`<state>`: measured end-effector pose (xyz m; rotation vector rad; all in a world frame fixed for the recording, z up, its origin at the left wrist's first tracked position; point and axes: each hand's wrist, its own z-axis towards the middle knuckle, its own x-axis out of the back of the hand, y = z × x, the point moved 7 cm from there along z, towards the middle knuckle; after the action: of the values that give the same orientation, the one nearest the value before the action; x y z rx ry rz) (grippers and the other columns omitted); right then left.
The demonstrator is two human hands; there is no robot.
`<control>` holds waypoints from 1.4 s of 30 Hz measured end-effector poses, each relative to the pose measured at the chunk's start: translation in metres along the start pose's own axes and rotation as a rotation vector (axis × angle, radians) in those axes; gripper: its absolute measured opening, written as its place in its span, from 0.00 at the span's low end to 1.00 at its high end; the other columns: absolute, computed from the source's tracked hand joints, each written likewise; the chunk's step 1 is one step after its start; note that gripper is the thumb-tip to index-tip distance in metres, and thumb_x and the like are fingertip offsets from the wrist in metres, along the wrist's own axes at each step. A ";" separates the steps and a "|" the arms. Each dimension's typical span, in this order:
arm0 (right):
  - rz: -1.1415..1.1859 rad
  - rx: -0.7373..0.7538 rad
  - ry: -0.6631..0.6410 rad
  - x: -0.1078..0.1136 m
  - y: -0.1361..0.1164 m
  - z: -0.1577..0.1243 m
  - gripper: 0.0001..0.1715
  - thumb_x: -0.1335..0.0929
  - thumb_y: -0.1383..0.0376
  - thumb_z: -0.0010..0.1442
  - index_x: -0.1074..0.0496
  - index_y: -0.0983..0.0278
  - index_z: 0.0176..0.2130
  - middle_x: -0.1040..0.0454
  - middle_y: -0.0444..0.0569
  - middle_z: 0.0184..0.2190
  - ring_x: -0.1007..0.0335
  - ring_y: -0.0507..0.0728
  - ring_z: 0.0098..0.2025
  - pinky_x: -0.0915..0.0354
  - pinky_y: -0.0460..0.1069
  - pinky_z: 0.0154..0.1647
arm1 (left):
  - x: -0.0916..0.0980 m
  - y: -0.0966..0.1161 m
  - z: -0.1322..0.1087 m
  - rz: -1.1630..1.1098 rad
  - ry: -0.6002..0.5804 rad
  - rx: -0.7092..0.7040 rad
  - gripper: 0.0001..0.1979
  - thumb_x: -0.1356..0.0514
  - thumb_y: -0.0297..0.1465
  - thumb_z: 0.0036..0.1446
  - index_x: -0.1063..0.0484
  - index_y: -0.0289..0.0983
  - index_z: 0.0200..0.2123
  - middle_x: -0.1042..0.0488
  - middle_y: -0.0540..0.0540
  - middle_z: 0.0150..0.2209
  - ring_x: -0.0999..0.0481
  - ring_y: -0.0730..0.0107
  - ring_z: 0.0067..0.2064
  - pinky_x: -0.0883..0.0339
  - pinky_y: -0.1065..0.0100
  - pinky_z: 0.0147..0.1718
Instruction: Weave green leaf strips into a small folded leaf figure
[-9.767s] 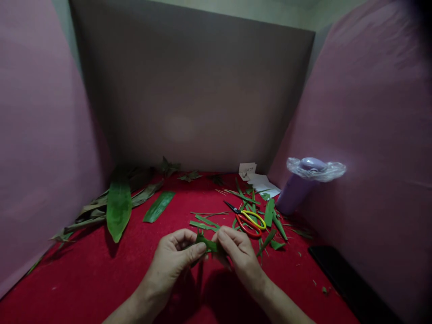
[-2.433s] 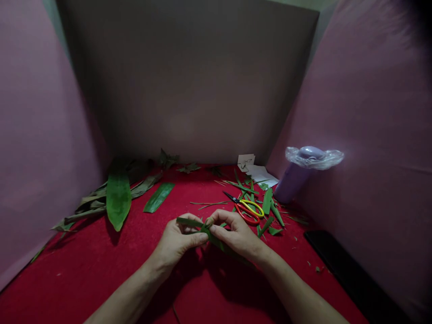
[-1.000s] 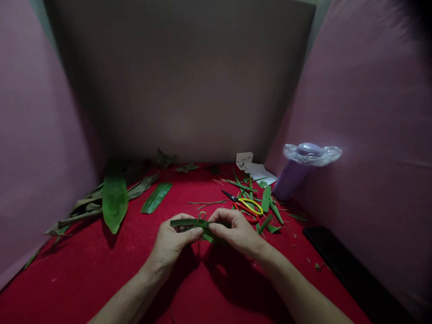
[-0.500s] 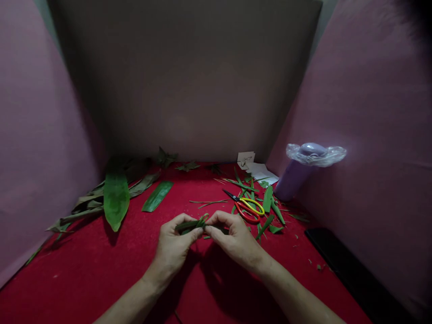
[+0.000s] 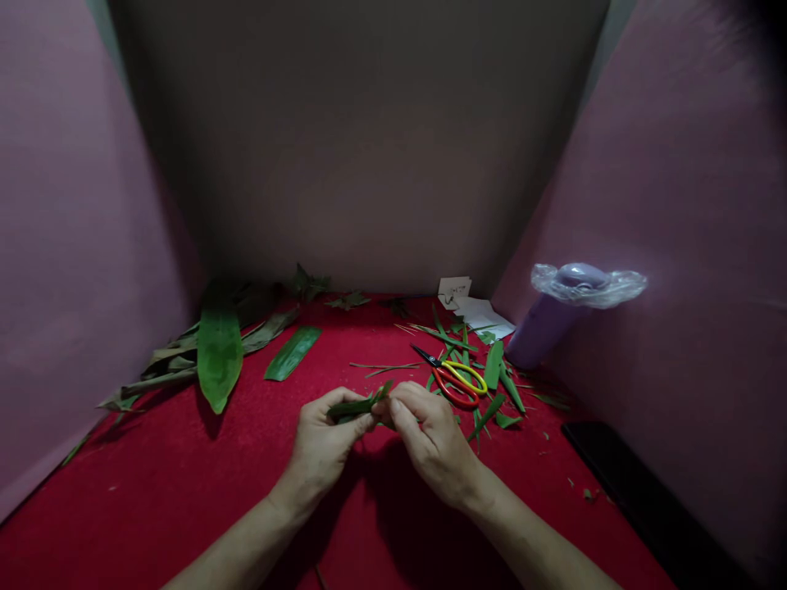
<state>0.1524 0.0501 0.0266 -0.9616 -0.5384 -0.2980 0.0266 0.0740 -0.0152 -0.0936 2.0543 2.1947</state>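
Observation:
My left hand (image 5: 323,447) pinches a folded green leaf strip (image 5: 355,405) just above the red cloth (image 5: 184,492). My right hand (image 5: 430,438) meets it from the right, fingers closed on the same strip at its right end. The strip lies roughly level and points left from between the two thumbs. Red and yellow handled scissors (image 5: 455,381) lie on the cloth just behind my right hand.
A broad green leaf (image 5: 218,356) and dried leaves lie at the back left, a smaller leaf piece (image 5: 293,353) beside them. Cut green scraps (image 5: 498,385) surround the scissors. A lilac bottle (image 5: 553,315), white paper (image 5: 479,315) and a black object (image 5: 639,500) sit at right. Walls enclose three sides.
Both hands have kept hold of the leaf strip and worked it; the strip is folded tighter and shorter than a second ago, and my right fingers have closed over its end.

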 end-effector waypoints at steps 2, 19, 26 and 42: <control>0.011 -0.020 0.009 -0.001 0.002 0.001 0.14 0.43 0.71 0.62 0.33 0.64 0.29 0.32 0.46 0.28 0.37 0.53 0.33 0.42 0.48 0.36 | -0.001 -0.001 0.001 -0.025 -0.022 0.026 0.05 0.32 0.24 0.38 0.26 0.35 0.21 0.27 0.53 0.18 0.32 0.77 0.22 0.40 0.77 0.23; 0.165 -0.097 0.188 -0.001 0.016 -0.004 0.02 0.35 0.68 0.58 0.32 0.63 0.32 0.30 0.48 0.30 0.35 0.55 0.33 0.37 0.49 0.35 | 0.003 0.001 0.002 -0.137 -0.058 0.059 0.07 0.32 0.28 0.40 0.27 0.34 0.22 0.29 0.53 0.18 0.34 0.77 0.21 0.41 0.75 0.22; 0.461 -0.175 0.153 -0.005 0.024 -0.001 0.18 0.32 0.69 0.53 0.37 0.61 0.45 0.32 0.45 0.34 0.33 0.53 0.35 0.34 0.47 0.35 | 0.003 0.000 0.003 -0.159 -0.086 0.056 0.07 0.32 0.28 0.41 0.28 0.34 0.23 0.29 0.52 0.19 0.33 0.76 0.22 0.41 0.74 0.23; 0.128 -0.035 0.236 0.007 0.006 -0.004 0.04 0.35 0.67 0.58 0.30 0.63 0.32 0.32 0.47 0.29 0.34 0.54 0.32 0.38 0.48 0.33 | 0.004 0.002 0.004 -0.151 -0.054 0.052 0.07 0.31 0.28 0.39 0.27 0.34 0.23 0.28 0.53 0.19 0.33 0.77 0.22 0.40 0.75 0.22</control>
<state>0.1621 0.0498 0.0242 -0.9746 -0.2554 -0.3023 0.0230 0.0776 -0.0132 -0.1759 2.0033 2.0314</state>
